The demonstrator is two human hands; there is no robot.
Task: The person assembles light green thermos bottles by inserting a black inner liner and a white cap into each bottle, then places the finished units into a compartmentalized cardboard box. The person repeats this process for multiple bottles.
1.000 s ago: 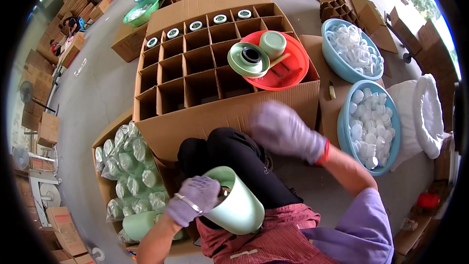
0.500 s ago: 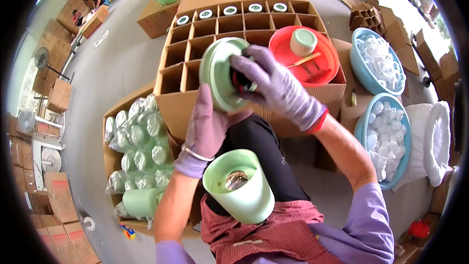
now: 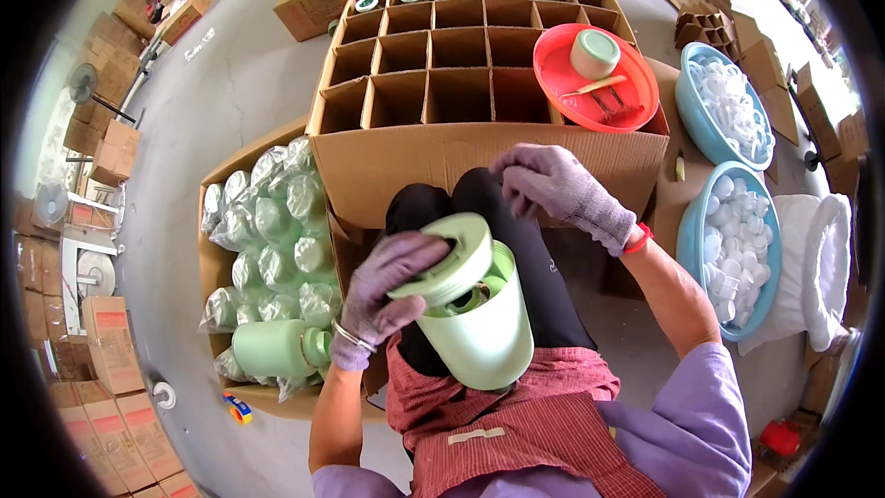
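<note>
In my gloved left hand is a pale green screw lid, held tilted and smeared by motion over a pale green cylindrical container. The container leans on my lap, its mouth partly covered by the lid, with something shiny inside. My gloved right hand is raised above my knee, apart from the container, with its fingers curled; whether anything is in them is hidden. Left of my lap, a pale green bottle lies across several plastic-wrapped green bottles in a carton.
Ahead stands a divided carton, with several jars in its far row. A red basin on it carries a green cup and a wooden-handled tool. At right are blue basins of white plastic parts and a white sack.
My left hand has brought the lid down from in front of the carton to the container's mouth. My right hand has come away from the lid. The view has shifted slightly.
</note>
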